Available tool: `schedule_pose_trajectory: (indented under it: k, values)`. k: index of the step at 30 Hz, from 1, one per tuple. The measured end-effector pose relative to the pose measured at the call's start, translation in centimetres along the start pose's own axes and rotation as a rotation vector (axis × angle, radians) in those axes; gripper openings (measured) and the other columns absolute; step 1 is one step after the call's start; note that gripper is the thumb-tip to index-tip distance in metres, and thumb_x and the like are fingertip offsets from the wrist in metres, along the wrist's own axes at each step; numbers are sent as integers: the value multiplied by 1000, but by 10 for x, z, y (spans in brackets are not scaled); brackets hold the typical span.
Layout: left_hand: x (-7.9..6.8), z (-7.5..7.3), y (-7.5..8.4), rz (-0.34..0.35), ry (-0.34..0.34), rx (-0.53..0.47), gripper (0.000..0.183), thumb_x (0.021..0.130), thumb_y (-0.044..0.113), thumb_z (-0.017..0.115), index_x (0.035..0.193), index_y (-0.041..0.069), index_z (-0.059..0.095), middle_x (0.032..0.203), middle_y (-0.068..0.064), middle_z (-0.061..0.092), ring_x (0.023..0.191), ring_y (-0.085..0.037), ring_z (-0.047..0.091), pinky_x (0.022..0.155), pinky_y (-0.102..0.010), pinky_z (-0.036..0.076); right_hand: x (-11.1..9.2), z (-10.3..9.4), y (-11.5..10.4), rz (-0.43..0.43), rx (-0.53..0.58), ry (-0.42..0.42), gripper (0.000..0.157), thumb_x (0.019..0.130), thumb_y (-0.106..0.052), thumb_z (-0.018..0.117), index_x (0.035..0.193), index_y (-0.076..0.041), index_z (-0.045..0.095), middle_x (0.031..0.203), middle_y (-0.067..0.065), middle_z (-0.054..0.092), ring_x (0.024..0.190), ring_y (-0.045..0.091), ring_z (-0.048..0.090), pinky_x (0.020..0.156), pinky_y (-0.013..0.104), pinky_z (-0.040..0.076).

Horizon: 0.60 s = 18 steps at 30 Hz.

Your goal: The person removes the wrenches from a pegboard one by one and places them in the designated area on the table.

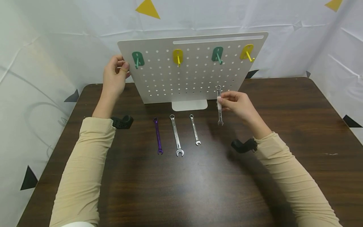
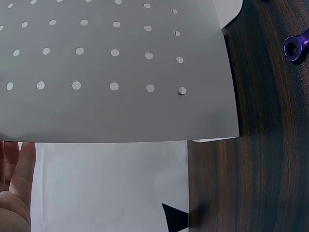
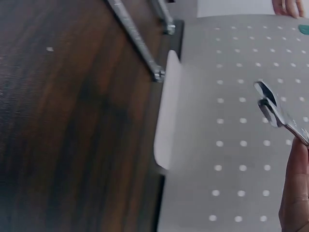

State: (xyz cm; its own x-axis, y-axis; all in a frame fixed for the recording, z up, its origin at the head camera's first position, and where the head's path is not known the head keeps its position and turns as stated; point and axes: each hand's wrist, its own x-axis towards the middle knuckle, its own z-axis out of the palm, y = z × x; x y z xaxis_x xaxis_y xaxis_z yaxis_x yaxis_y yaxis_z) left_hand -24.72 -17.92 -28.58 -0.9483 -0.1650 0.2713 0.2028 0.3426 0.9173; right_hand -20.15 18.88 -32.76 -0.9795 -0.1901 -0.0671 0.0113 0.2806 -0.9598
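My left hand [image 1: 114, 74] grips the left edge of a grey pegboard [image 1: 195, 78] that stands on the table; in the left wrist view its fingers [image 2: 21, 174] show at the board's edge. Pinched between thumb and fingers of my right hand [image 1: 236, 104] is a silver combination wrench [image 1: 219, 113], ring end up, in front of the board's lower right. The right wrist view shows this wrench's open end [image 3: 270, 104] close up. Two green hooks [image 1: 217, 55] and two yellow hooks [image 1: 178, 57] line the upper board, with nothing hanging on them.
On the dark wooden table [image 1: 198, 189] lie a purple wrench [image 1: 158, 135], a larger silver wrench [image 1: 176, 135] and a small silver wrench [image 1: 195, 130], side by side before the board's white foot [image 1: 189, 106]. White sheeting [image 1: 85, 19] hangs behind.
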Motion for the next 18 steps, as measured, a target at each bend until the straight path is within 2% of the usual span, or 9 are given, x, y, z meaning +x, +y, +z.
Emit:
schedule_pose_trajectory:
  k: [3, 10, 18]
  values:
    - [0, 0, 0, 1, -1, 2, 19, 96, 22, 51, 112, 12, 56, 94, 10, 49, 91, -2, 54, 101, -34, 53, 2, 4, 5, 34, -29, -29, 28, 94, -9, 59, 112, 11, 53, 76, -18, 61, 71, -3, 61, 70, 19, 59]
    - [0, -1, 2, -12, -2, -2, 18, 97, 22, 50, 112, 13, 56, 95, 10, 49, 92, -3, 53, 102, -36, 52, 8, 12, 20, 98, -105, -107, 29, 93, -6, 59, 115, 12, 51, 80, -10, 60, 70, -2, 60, 76, 30, 61]
    - [-1, 0, 2, 5, 4, 19, 21, 97, 21, 50, 114, 10, 56, 94, 9, 50, 90, -2, 54, 99, -33, 54, 15, 19, 41, 137, -98, -175, 28, 90, 2, 59, 112, 15, 49, 80, -4, 59, 68, 0, 60, 72, 24, 61]
